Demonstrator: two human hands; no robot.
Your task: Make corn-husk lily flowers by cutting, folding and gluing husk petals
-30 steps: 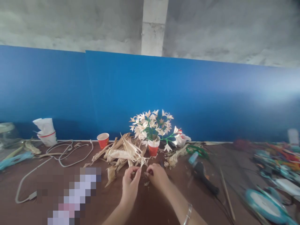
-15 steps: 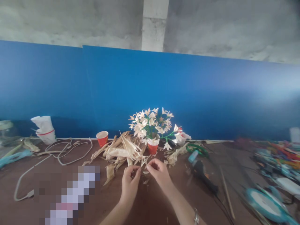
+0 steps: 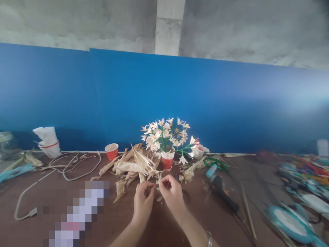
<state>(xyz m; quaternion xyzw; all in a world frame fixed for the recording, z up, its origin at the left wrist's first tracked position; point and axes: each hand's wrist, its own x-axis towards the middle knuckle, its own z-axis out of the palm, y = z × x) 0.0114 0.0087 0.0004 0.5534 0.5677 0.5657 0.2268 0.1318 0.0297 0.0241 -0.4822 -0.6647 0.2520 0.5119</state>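
My left hand (image 3: 144, 199) and my right hand (image 3: 172, 195) meet fingertip to fingertip above the brown table, each closed in a pinch. Whatever lies between the fingertips is too small to make out. Just beyond them, pale dried corn husks (image 3: 131, 167) lie heaped, with small scraps around. Behind my right hand stands a red paper cup (image 3: 167, 162) holding a bunch of cream husk-like flowers (image 3: 164, 133) on green stems. One flowering stem leans out of it to the right.
Another red paper cup (image 3: 111, 152) stands left of the husks, near a white cable (image 3: 69, 176). To the right lie a black-handled tool with a cord (image 3: 223, 193), a thin stick (image 3: 248, 211) and a blue ribbon spool (image 3: 289, 223). A blue partition (image 3: 164, 89) borders the back.
My right hand has shifted slightly left, so its fingertips now come up against those of my left hand. My left hand stays nearly in place.
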